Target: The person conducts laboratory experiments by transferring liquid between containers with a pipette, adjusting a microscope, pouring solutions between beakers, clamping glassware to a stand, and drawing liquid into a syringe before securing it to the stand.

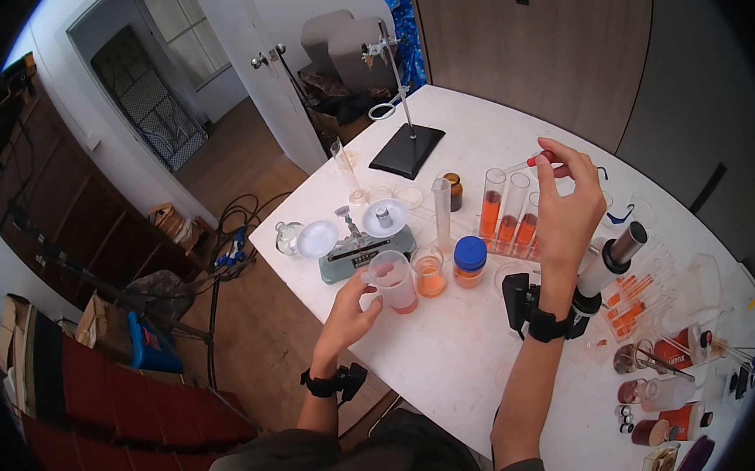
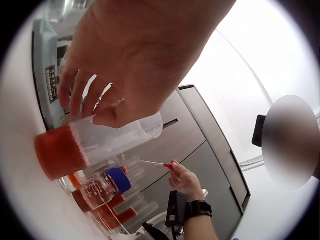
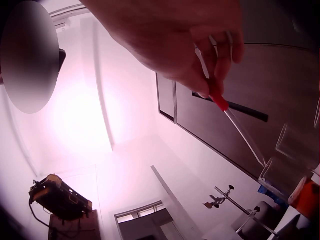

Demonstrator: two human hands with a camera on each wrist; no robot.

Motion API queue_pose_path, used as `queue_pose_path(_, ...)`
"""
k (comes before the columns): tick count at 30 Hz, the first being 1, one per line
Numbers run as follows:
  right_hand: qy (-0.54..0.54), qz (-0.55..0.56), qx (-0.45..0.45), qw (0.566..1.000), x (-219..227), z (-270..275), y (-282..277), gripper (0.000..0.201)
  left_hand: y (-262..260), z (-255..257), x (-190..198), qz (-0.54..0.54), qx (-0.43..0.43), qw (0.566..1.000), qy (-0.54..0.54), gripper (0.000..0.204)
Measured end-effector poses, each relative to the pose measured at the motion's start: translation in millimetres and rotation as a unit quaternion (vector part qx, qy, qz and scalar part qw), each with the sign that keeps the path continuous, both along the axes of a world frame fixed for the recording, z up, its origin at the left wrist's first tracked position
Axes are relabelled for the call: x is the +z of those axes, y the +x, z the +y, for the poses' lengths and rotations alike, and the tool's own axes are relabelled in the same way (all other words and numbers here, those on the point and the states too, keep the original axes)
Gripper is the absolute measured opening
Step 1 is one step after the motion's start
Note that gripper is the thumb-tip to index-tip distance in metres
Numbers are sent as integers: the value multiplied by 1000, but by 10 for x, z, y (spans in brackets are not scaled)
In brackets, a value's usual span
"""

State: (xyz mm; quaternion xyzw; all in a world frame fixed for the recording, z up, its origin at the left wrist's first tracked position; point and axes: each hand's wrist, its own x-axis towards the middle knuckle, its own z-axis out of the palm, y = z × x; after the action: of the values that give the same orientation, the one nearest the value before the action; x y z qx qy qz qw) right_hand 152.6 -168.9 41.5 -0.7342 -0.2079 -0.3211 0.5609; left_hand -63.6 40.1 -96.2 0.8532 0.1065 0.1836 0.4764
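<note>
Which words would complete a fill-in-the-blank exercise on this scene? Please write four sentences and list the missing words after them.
1. The dropper in the right hand has a ____ bulb.
2. The plastic beaker stands nearest the person's ____ hand.
3. The clear reagent bottle wears a ____ cap.
4. In the head view, the cylindrical weight sits on the balance's ____ pan.

Missing words: red; left; blue; right-hand.

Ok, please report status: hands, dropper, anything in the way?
Right hand pinching red-topped dropper, tip near test tubes. Left hand at plastic beaker, grip unclear. Nothing visibly blocking dropper.
</note>
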Motion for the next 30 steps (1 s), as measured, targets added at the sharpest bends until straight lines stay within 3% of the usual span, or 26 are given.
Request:
queue_pose_path(9,-30,-15,-2,999,-29,54,-10,15,-7,16,-39,61,-17,997,-51,55)
queue_pose_path(18,-16,-9,6,1000,5,55,-36,14,-5,-9,-43,41,-44,996,-68,58)
queue_pose_path(30,-33,-4,6,999,6,51,-38,14,49,-92,-88,27,-16,997,-71,56)
